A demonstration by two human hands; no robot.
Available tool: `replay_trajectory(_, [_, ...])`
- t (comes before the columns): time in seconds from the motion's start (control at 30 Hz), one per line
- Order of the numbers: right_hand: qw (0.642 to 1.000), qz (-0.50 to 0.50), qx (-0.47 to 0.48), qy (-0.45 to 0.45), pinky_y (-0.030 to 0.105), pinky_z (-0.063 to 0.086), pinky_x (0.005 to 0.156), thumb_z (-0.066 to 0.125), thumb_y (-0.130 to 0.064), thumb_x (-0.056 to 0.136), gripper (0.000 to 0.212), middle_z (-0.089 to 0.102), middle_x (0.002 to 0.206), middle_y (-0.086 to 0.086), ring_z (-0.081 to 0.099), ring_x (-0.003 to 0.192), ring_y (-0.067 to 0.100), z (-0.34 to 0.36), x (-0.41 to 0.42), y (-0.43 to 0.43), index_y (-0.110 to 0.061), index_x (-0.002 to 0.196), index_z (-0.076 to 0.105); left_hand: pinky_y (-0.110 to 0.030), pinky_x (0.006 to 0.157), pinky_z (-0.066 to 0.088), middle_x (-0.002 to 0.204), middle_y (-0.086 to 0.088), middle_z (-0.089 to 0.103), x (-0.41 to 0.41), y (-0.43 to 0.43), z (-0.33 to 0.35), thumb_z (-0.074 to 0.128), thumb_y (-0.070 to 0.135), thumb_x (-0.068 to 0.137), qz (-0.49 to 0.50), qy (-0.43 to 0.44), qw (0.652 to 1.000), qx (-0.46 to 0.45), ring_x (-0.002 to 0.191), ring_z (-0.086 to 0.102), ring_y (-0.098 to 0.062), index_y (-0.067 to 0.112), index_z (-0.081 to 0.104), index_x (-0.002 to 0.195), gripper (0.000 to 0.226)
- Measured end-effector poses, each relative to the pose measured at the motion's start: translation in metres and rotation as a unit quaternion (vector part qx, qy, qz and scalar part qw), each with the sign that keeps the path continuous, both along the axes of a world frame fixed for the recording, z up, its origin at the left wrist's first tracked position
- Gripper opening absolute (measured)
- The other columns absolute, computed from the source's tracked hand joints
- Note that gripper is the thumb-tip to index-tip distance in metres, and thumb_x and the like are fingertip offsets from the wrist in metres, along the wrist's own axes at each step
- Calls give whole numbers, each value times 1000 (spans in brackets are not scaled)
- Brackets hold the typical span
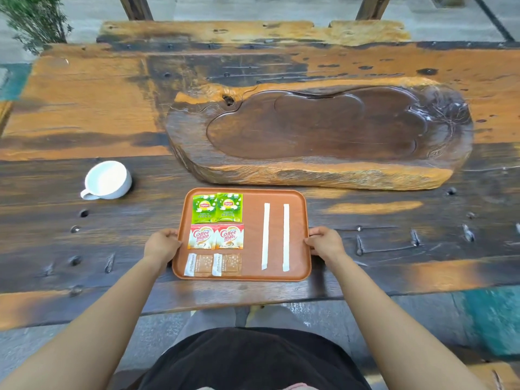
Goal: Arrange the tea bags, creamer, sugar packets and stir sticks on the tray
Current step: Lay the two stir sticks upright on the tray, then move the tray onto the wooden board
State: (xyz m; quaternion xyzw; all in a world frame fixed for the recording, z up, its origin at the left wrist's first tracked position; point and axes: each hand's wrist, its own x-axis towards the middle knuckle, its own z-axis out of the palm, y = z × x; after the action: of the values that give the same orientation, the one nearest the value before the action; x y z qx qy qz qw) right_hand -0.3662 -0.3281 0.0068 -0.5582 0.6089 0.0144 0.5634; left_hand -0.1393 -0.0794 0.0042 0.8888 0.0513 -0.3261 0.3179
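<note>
An orange-brown tray (253,277) lies on the wooden table near its front edge. On its left half, two green tea bags (217,208) lie side by side at the far end, two red creamer packets (216,236) sit below them, and two brown sugar packets (213,264) lie nearest me. Two white paper-wrapped stir sticks (276,236) lie parallel on the right half. My left hand (161,244) grips the tray's left rim and my right hand (325,242) grips its right rim.
A white cup (108,180) stands to the far left of the tray. A large carved wooden tea board (318,136) lies just behind the tray. The table's front edge (253,304) runs close below the tray. A green plant (33,21) is at the far left corner.
</note>
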Motion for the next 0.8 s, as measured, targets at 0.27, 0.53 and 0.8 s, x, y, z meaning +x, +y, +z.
replay_trajectory(0.27, [995, -31, 69, -61, 26, 54, 63, 54, 9, 86, 21, 66, 90, 13, 63, 74, 18, 13, -17, -9, 3, 106, 60, -51, 90, 53, 91, -10, 73, 10, 16, -15, 57, 5, 83, -9, 30, 999, -43, 94, 68, -33, 12, 69, 108, 28])
replay_trajectory(0.53, [993, -20, 70, -88, 25, 56, 62, 56, 6, 86, 20, 69, 88, 10, 66, 77, 18, 36, -19, -35, -1, 104, 60, -42, 88, 53, 97, -11, 70, -12, -13, 37, 55, 2, 86, 25, -9, 995, -101, 88, 66, -26, 8, 66, 110, 27])
replay_trajectory(0.8, [988, -39, 64, -136, 25, 56, 57, 55, 9, 86, 19, 68, 83, 10, 66, 73, 20, 63, -4, -68, -2, 100, 59, -29, 70, 49, 85, -10, 65, 4, -47, 68, 49, -7, 87, 54, 3, 985, -164, 69, 58, -19, -1, 62, 116, 32])
